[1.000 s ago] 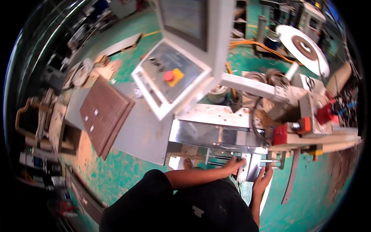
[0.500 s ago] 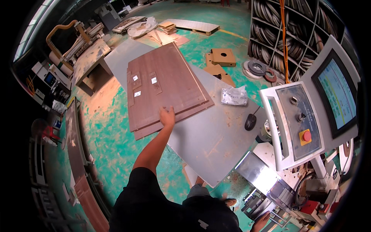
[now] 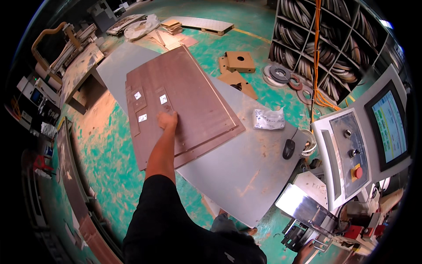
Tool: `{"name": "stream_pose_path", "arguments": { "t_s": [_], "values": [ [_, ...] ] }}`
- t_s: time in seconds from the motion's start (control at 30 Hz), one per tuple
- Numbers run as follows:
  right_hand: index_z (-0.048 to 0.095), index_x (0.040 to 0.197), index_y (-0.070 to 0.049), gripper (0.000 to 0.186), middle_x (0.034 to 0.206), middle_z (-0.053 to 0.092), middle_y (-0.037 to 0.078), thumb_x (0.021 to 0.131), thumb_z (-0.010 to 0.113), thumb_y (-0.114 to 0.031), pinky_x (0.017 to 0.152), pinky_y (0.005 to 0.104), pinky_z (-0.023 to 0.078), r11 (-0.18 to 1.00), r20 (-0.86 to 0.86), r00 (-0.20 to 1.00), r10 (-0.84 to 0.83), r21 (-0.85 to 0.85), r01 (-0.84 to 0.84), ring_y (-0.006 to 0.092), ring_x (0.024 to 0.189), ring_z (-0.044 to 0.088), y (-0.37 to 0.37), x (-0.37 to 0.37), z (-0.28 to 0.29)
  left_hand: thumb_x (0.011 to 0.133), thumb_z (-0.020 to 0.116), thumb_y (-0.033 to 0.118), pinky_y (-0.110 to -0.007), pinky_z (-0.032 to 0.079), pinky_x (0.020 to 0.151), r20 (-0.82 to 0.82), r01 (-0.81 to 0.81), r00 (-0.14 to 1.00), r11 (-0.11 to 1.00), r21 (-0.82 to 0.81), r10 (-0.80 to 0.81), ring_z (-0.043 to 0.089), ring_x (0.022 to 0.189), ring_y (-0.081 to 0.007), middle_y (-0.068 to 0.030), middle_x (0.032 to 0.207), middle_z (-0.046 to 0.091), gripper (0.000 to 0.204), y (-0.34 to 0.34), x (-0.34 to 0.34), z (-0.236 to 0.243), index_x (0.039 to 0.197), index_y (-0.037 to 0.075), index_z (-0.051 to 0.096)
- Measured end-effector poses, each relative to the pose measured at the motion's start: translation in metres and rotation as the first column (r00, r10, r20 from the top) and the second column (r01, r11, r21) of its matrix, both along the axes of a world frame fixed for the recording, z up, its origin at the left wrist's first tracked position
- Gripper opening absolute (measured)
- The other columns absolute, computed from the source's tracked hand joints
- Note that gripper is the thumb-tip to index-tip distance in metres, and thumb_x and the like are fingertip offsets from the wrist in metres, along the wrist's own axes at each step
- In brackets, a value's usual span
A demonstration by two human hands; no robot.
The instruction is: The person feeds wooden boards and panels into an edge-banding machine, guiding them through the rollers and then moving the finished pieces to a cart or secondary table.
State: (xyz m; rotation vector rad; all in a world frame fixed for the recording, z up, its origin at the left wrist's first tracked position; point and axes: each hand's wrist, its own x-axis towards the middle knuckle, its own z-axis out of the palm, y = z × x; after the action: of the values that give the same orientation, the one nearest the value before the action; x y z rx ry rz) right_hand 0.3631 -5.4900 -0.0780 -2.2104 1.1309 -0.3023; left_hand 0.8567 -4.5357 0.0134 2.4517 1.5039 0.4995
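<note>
Moved since the frame half a second earlier: left hand [image 3: 168, 119], from near the front edge of the stacked brown panels [image 3: 202, 94] to the near end of a narrow brown strip [image 3: 169, 106]. Strip: one, thin, wood-toned, bearing a white label [image 3: 163, 99]; lying flat on the top panel, to the right of other small labelled pieces [image 3: 140, 104], with the whole stack on a grey desk [image 3: 233, 167]. Handling, by judgement: light, stiff, smooth and perhaps slightly slippery; unlikely to snap, corners possibly prone to chipping. Best hold: across both long edges, near end or mid-length. Position relative to left fingers: just beyond, pointing away from the person, near end covered by the hand. Left fingers: bent, seemingly touching; cannot tell whether gripping. Right hand [image 3: 304, 251]: beside a metal machine [image 3: 303, 209], fingers partly hidden, cannot tell their state
</note>
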Motion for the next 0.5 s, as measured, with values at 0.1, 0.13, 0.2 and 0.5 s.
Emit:
{"name": "stream_pose_path", "arguments": {
  "t_s": [0.1,0.13,0.2,0.5],
  "values": [
    [0.059,0.099,0.008,0.069,0.095,0.063,0.021,0.112,0.046,-0.058,0.084,0.0469,0.049,0.999,-0.062,0.997,-0.035,-0.001,0.035,0.0316,0.088,0.058,-0.015,-0.021,0.000,0.082,0.084,0.053,-0.044,0.058,0.089,0.317,0.203,0.947,0.870,-0.450,-0.057,0.074,0.100,-0.0338,-0.0183,0.104,0.074,0.071,-0.025,-0.014,0.012,0.120,-0.004,0.068],
    [0.059,0.097,0.006,0.067,0.094,0.062,0.020,0.112,0.047,-0.057,0.083,0.0474,0.049,0.998,0.016,0.998,-0.062,-0.017,0.062,0.0306,0.088,0.057,0.009,-0.017,-0.008,0.083,0.084,0.050,-0.041,0.057,0.085,0.489,0.267,0.872,0.850,-0.454,-0.013,0.072,0.093,-0.0294,-0.0150,0.095,0.073,0.066,-0.021,-0.025,0.011,0.116,-0.005,0.069],
    [0.055,0.098,0.008,0.058,0.091,0.059,0.022,0.112,0.051,-0.048,0.081,0.0498,0.047,0.989,0.076,0.987,-0.144,0.016,0.144,0.0316,0.082,0.054,0.034,-0.010,0.006,0.085,0.086,0.044,-0.033,0.055,0.079,0.677,0.410,0.731,0.740,-0.533,0.083,0.066,0.085,-0.0180,-0.0083,0.088,0.069,0.060,-0.048,-0.067,0.007,0.113,-0.007,0.070],
    [0.060,0.137,0.002,0.049,0.137,0.060,0.026,0.103,0.067,-0.032,0.106,0.0514,0.047,0.880,0.082,0.994,0.076,-0.475,-0.028,0.0447,0.126,0.058,0.164,0.069,0.166,0.091,0.076,0.032,-0.037,0.057,0.093,0.841,0.838,0.514,-0.109,-0.534,-0.166,0.069,0.100,-0.0275,-0.0171,0.117,0.067,0.062,-0.213,-0.234,0.093,0.134,-0.009,0.058]
  ]
}}
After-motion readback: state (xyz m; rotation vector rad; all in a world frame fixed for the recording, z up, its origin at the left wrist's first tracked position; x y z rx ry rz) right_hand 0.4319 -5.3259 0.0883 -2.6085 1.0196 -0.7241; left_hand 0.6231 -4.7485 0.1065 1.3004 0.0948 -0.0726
